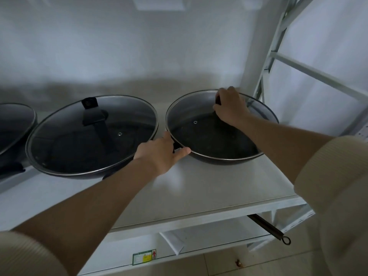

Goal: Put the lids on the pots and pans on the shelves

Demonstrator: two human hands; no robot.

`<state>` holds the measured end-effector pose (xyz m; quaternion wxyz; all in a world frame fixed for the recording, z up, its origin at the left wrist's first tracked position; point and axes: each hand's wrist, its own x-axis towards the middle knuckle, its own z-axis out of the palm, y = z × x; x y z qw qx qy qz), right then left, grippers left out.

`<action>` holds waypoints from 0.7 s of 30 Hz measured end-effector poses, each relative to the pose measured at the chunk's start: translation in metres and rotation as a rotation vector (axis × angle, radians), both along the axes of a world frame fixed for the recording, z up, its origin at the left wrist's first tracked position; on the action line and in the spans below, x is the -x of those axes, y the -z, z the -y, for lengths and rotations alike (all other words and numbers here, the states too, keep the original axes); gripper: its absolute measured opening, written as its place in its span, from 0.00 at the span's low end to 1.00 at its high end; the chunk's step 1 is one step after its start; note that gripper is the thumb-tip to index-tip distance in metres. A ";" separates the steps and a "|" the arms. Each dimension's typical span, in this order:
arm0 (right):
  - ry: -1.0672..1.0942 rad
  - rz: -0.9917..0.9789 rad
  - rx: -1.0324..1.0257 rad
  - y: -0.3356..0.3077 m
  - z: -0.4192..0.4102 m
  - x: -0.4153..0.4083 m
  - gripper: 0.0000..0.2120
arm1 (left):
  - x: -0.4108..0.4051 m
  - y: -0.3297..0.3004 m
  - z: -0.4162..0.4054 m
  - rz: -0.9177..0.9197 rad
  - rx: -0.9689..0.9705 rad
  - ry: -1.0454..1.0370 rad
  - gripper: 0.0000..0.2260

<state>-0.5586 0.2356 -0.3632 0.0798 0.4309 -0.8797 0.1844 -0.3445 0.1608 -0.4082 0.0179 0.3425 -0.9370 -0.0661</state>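
Two dark pans stand side by side on the white shelf [209, 188]. The right pan [215, 159] carries a glass lid [191, 120] with a steel rim. My right hand [231, 107] grips that lid's dark handle from above. My left hand [161, 152] rests against the right pan's near left rim, thumb along the edge. The middle pan [65, 172] is covered by a glass lid [93, 134] with a black strap handle. A third lidded pan [14, 124] shows partly at the far left edge.
White metal shelf uprights and braces [278, 56] rise on the right. A lower shelf [199, 246] lies beneath, with a dark long pan handle with a ring end [268, 229] sticking out past its edge. The wall is close behind the pans.
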 end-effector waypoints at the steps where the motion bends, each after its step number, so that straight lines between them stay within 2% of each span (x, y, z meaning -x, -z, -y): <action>1: -0.003 -0.002 -0.003 -0.001 0.000 0.000 0.12 | -0.001 0.000 -0.001 0.005 0.005 0.002 0.34; 6: -0.003 0.016 -0.015 -0.002 -0.002 -0.001 0.08 | -0.001 0.001 -0.002 0.038 0.073 0.012 0.33; 13: 0.003 0.026 -0.031 -0.003 -0.012 -0.015 0.14 | 0.001 -0.008 -0.010 0.042 0.055 -0.013 0.30; 17: -0.027 -0.089 0.043 -0.006 -0.025 -0.042 0.19 | 0.000 -0.024 -0.019 -0.131 0.101 -0.042 0.25; 21: -0.041 -0.109 0.016 -0.013 -0.044 -0.073 0.17 | 0.008 -0.053 -0.026 -0.178 0.184 0.044 0.23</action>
